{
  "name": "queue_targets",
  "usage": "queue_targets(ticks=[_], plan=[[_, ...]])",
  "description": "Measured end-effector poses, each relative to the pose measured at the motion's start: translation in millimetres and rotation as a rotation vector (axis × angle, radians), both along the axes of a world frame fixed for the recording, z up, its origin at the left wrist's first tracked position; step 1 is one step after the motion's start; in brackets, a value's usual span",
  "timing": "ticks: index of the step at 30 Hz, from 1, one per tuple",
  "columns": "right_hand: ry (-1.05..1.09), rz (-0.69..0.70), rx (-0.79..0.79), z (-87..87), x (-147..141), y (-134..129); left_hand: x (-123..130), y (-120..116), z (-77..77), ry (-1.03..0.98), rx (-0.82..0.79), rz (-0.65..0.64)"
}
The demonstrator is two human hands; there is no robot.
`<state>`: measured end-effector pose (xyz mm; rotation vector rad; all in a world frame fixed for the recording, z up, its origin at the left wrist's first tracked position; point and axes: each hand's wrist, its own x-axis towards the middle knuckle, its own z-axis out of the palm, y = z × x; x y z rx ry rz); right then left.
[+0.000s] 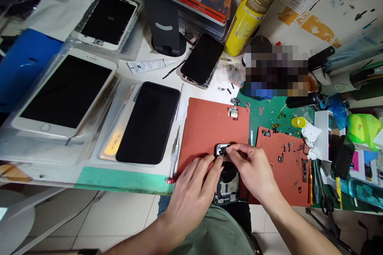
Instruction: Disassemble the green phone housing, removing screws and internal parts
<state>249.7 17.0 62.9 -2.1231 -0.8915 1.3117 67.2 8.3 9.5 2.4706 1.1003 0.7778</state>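
An opened phone housing [227, 189] lies at the near edge of a reddish-brown mat [206, 127], its inside facing up. My left hand [199, 181] rests over its left side, with fingers bent and the fingertips at the upper part of the housing. From the right, my right hand [253, 165] reaches to the top of the housing, thumb and index finger pinched at a small black part [223, 150] there. Whether the left fingertips hold anything is hidden. A small metal part [232, 113] sits near the mat's top right.
Left of the mat are a silver screwdriver [175, 155] and a large black phone [149, 123]. A second reddish mat [283, 167] with small parts lies right. A yellow can [248, 12] stands behind. Tools and a white box [324, 127] crowd the right side.
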Motion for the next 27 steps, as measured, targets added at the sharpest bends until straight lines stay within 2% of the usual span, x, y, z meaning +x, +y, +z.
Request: queue_targets(ticks=[15, 27], plan=[[0.03, -0.071, -0.033, 2.9, 0.6, 1.0, 0.9, 3.5, 1.2, 0.003, 0.015, -0.024], [0.059, -0.053, -0.043, 6.8, 2.3, 3.2, -1.1, -1.2, -4.9, -0.022, 0.034, -0.046]])
